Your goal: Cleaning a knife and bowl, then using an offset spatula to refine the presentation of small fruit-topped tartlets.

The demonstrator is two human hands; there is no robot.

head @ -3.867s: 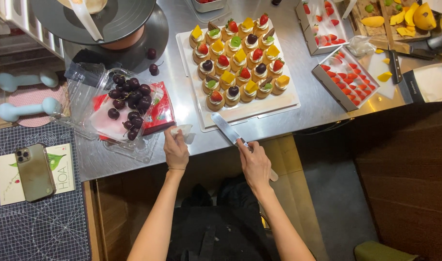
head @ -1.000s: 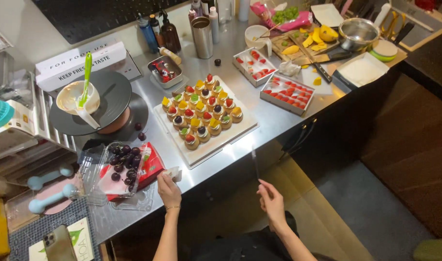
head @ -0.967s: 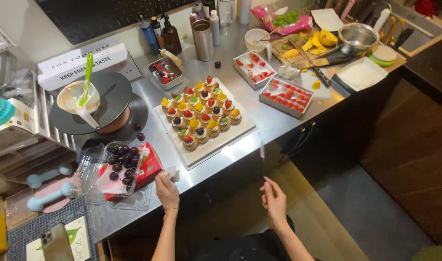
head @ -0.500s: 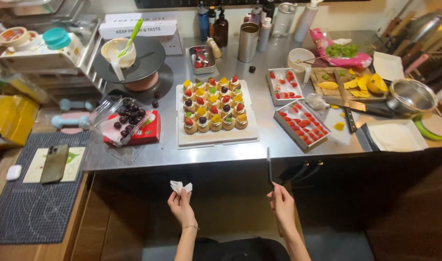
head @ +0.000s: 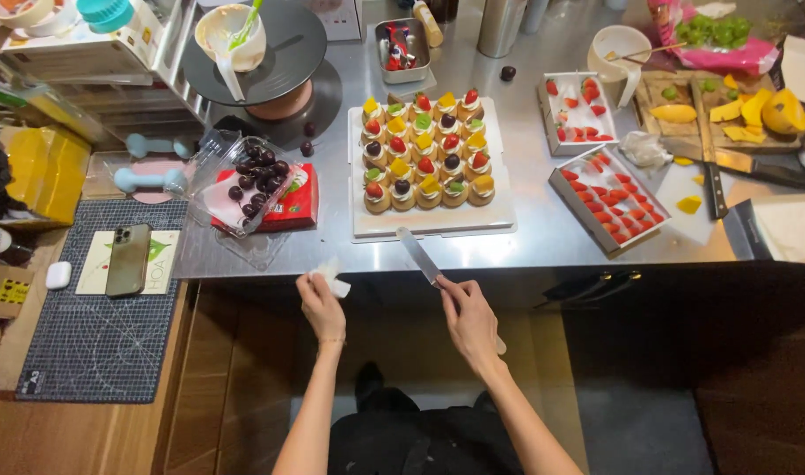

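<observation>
Right hand: the right hand (head: 469, 318) is clenched around the handle of a palette knife (head: 420, 257), at the near edge of the steel surface (head: 543, 224).
Left hand: the left hand (head: 322, 306) pinches a small crumpled white tissue (head: 333, 277) between fingers and thumb, just below the surface edge.
Knife position: the blade lies over the front edge of the surface, its tip just short of the white board (head: 431, 222) carrying the fruit tartlets (head: 424, 151).
Knife axis: long and narrow; it runs from the hand up and to the left, the rounded tip pointing away from the person toward the board.
Knife handling: probably light, a thin and springy metal blade, smooth and likely slippery if smeared; best held by the handle, as it is now.
Tissue handling: soft, almost weightless, crushes at any grip.
Tartlets: look fragile, with soft cream and loose fruit on top; they stand in close rows, touching or nearly so.
Nearby left: an open clear box of dark cherries (head: 253, 174) rests on a red packet (head: 290, 199).
Nearby right: two trays of cut strawberries (head: 607, 195), then a cutting board with mango pieces (head: 737, 107).
Far left: a phone (head: 128, 259) lies on a card on a cutting mat (head: 95, 334).
</observation>
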